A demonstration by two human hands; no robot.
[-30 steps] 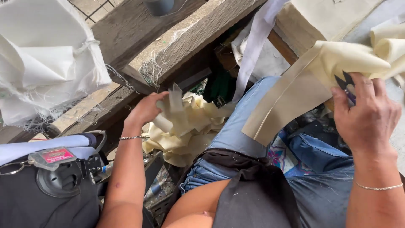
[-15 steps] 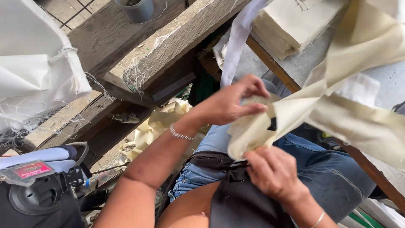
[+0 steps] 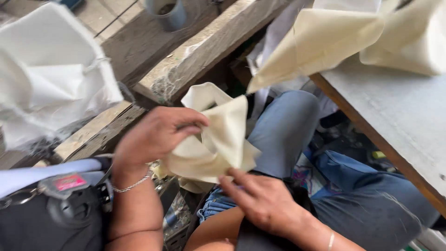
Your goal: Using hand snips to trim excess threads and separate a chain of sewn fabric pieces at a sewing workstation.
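My left hand [image 3: 155, 137] pinches a crumpled piece of cream cloth [image 3: 218, 139] above my lap. My right hand [image 3: 262, 200] touches the lower edge of the same cloth with its fingertips, fingers curled under it. A thin bracelet circles each wrist. More cream cloth [image 3: 325, 42] lies draped over the grey table [image 3: 399, 116] at the upper right, hanging off its edge. My legs in blue jeans [image 3: 288, 125] are below the cloth.
Weathered wooden beams [image 3: 200, 56] run diagonally at the upper left, with a grey cup [image 3: 165, 13] on them. A white frayed fabric bundle [image 3: 46, 79] is at the left. A dark machine with a red label [image 3: 69, 200] sits at the lower left.
The large cloth went from my hands onto the table. My left hand now holds a smaller crumpled piece lower over my lap, and my right hand has come up to its edge.
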